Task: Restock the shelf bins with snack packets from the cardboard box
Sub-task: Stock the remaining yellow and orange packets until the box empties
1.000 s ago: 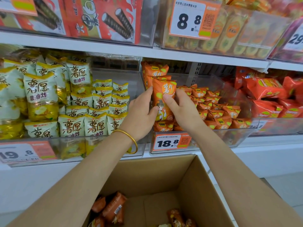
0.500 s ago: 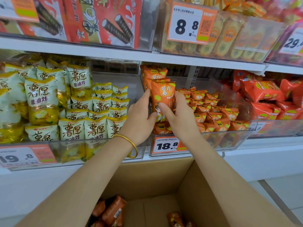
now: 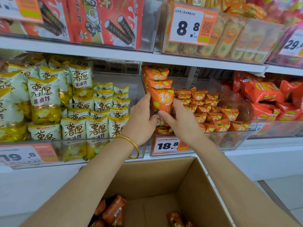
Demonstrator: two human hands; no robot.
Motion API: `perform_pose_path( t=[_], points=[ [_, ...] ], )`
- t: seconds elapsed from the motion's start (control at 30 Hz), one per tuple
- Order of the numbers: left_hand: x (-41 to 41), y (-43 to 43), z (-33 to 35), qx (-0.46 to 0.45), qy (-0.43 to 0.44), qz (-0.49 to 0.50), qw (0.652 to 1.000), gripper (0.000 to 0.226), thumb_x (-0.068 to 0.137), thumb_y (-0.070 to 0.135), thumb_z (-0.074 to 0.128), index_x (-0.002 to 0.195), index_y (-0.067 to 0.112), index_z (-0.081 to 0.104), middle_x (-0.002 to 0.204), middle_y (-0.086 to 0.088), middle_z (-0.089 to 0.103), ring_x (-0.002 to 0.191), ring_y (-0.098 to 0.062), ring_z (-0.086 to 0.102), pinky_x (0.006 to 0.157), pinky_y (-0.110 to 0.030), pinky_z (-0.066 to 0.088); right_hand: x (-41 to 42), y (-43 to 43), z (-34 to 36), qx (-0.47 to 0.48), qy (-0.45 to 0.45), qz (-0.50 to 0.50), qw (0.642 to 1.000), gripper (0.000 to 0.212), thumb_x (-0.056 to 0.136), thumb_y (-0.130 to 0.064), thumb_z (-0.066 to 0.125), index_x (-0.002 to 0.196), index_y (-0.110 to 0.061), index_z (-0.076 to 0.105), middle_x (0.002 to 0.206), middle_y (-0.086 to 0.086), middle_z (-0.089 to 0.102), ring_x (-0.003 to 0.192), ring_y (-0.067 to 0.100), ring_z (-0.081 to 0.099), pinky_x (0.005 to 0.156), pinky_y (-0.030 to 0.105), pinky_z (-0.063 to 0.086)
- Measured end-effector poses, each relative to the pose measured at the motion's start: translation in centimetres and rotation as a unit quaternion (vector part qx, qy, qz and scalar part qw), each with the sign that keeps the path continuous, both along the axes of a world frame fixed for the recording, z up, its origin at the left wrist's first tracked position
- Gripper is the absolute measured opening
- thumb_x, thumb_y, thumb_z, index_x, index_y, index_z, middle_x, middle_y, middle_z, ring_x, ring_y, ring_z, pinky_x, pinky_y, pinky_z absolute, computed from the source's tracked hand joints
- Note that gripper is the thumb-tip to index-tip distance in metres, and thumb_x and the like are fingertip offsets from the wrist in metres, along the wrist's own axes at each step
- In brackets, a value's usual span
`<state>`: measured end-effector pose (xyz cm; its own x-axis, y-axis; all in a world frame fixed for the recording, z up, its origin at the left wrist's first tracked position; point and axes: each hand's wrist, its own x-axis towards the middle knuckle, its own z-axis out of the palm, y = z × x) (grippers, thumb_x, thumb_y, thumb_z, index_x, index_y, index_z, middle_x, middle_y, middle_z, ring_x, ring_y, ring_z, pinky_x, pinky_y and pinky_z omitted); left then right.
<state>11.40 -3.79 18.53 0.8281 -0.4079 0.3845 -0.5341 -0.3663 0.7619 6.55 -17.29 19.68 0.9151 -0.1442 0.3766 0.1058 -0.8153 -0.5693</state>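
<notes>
left hand (image 3: 141, 118) and right hand (image 3: 182, 122) fingers (image 3: 146, 100) clamp an orange packet (image 3: 162, 100) upright in the part-filled bin (image 3: 229, 140); few packets (image 3: 113, 208) lie in the cardboard box (image 3: 164, 176).

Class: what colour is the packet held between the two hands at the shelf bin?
Orange with yellow-green spots; the packet shows best in the head view.

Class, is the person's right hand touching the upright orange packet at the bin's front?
Touching. In the head view the right hand lays its thumb across the front of the orange packet, fingers against its side.
</notes>
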Motion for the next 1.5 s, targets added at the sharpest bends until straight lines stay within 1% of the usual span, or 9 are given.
perform_pose_path(
  t=[0.23,0.5,0.67,0.77,0.87,1.03,1.2,1.33,1.5],
  points=[
    [-1.0,0.4,0.9,-0.023,-0.010,-0.003,1.000,0.056,0.094,0.016,0.056,0.143,0.025,0.031,0.136,0.006,0.045,0.126,-0.006,0.037,0.104,-0.028,0.038,0.2,0.1,0.8,0.023,-0.033,0.017,0.999,0.047,0.091,-0.037,0.060,0.130,-0.014,0.049,0.118,0.003,0.060,0.107,0.018,0.056,0.090,0.036,0.050],
    [-1.3,0.5,0.9,-0.007,-0.014,0.004,1.000,0.059,0.096,0.018,0.053,0.147,0.024,0.026,0.143,0.003,0.041,0.134,-0.015,0.035,0.108,-0.043,0.039,-0.4,-0.1,0.9,0.015,-0.058,-0.013,0.998,0.066,0.090,-0.039,0.061,0.145,-0.015,0.033,0.129,0.005,0.053,0.114,0.019,0.054,0.093,0.035,0.050],
    [-2.4,0.6,1.0,0.002,-0.035,0.070,0.997,0.061,0.095,0.010,0.050,0.149,0.016,0.021,0.150,-0.001,0.031,0.138,-0.016,0.028,0.110,-0.026,0.023,-1.5,0.6,1.0,0.037,-0.105,-0.034,0.993,0.058,0.092,-0.027,0.061,0.144,-0.017,0.036,0.131,0.005,0.050,0.111,0.015,0.056,0.087,0.022,0.046],
    [-5.0,1.7,0.6,-0.023,-0.096,0.129,0.987,0.054,0.090,0.005,0.052,0.141,0.010,0.034,0.136,-0.007,0.041,0.126,-0.022,0.042,0.107,-0.038,0.038,-3.1,1.0,0.5,0.036,-0.145,-0.046,0.988,0.052,0.091,-0.025,0.062,0.139,-0.020,0.043,0.121,0.000,0.053,0.097,0.005,0.058,0.082,0.023,0.052],
    [-8.9,3.5,-0.2,0.037,-0.171,0.068,0.982,0.045,0.087,0.007,0.051,0.131,0.010,0.045,0.122,-0.004,0.048,0.110,-0.018,0.049,0.095,-0.026,0.039,-7.0,1.7,-1.5,0.064,-0.165,-0.010,0.984,0.043,0.092,-0.019,0.062,0.133,-0.022,0.048,0.107,-0.004,0.055,0.088,0.005,0.058,0.073,0.020,0.051],
    [-13.2,8.0,-4.9,0.244,-0.041,-0.048,0.968,0.047,0.092,0.013,0.048,0.138,0.022,0.039,0.133,0.005,0.042,0.117,-0.012,0.042,0.094,-0.021,0.035,-13.8,3.5,-10.8,0.095,0.049,0.038,0.994,0.038,0.093,-0.022,0.058,0.130,-0.023,0.050,0.100,-0.007,0.059,0.078,0.007,0.059,0.073,0.022,0.050],
    [-15.1,12.7,-9.0,0.447,0.013,-0.094,0.890,0.047,0.096,0.022,0.042,0.142,0.026,0.034,0.140,0.008,0.037,0.124,-0.014,0.037,0.100,-0.033,0.040,-14.7,5.4,-19.5,0.035,0.271,0.099,0.957,0.042,0.096,-0.026,0.055,0.136,-0.017,0.047,0.100,-0.004,0.059,0.083,0.008,0.057,0.082,0.031,0.051],
    [-15.3,16.3,-11.2,0.500,0.022,-0.102,0.860,0.046,0.093,0.022,0.050,0.139,0.024,0.042,0.141,0.004,0.040,0.123,-0.019,0.042,0.100,-0.036,0.042,-13.6,7.9,-24.3,0.014,0.353,0.121,0.928,0.047,0.096,-0.025,0.055,0.139,-0.015,0.042,0.121,0.006,0.056,0.105,0.018,0.058,0.094,0.034,0.048],
    [-14.8,18.8,-13.3,0.519,-0.066,-0.140,0.841,0.040,0.071,0.012,0.067,0.111,0.011,0.067,0.114,-0.011,0.064,0.096,-0.032,0.062,0.071,-0.046,0.057,-10.3,11.3,-28.5,0.093,0.419,0.070,0.901,0.060,0.094,-0.016,0.057,0.147,-0.017,0.028,0.140,0.015,0.039,0.126,0.031,0.046,0.105,0.036,0.037]
  ],
)
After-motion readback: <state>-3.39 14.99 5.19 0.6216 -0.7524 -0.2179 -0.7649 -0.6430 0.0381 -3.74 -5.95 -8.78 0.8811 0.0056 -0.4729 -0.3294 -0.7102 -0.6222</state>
